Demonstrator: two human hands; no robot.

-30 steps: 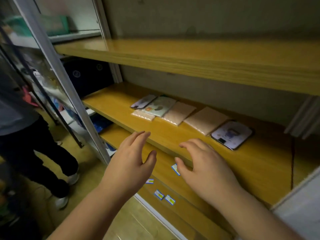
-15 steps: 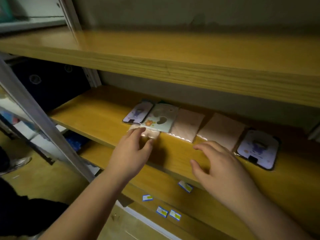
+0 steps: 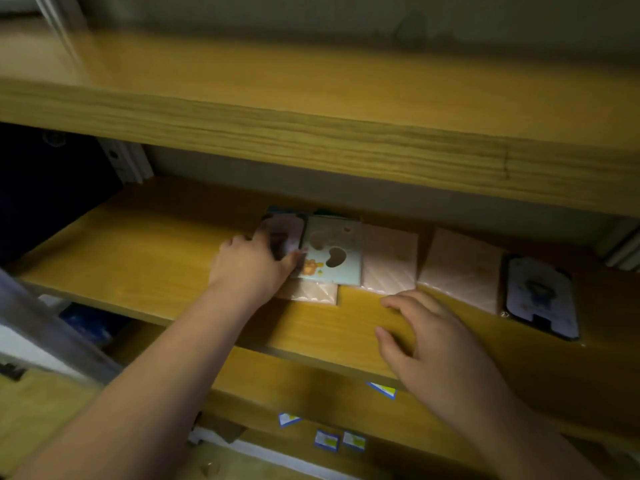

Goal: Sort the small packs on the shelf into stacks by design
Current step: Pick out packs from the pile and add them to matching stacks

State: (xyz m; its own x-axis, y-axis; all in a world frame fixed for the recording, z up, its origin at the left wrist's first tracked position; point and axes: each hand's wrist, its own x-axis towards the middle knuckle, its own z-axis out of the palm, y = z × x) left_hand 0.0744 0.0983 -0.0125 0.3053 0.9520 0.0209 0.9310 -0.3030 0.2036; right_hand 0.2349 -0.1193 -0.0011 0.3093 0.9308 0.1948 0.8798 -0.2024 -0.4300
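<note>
Several small flat packs lie in a row on the middle wooden shelf (image 3: pixel 138 258). From the left: a lilac pack (image 3: pixel 285 230), a pale blue pack (image 3: pixel 332 254) with bean-shaped cut-outs, a pink pack (image 3: pixel 315 293) partly under it, two more pink packs (image 3: pixel 388 259) (image 3: pixel 460 268), and a dark-edged lilac pack (image 3: pixel 540 296) at the right. My left hand (image 3: pixel 252 265) lies on the left lilac pack, fingers and thumb pinching it and hiding its lower part. My right hand (image 3: pixel 433 344) hovers open over the shelf's front edge, just short of the pink packs.
The upper shelf board (image 3: pixel 311 133) hangs low over the packs and limits headroom. A white metal upright (image 3: pixel 128 161) stands at the back left. Small blue-and-yellow labels (image 3: pixel 325 439) are stuck on the lower shelf front.
The view has dropped closer to the shelf. My left hand moved forward from the front pink pack onto the left lilac pack. My right hand crept slightly nearer the pink packs.
</note>
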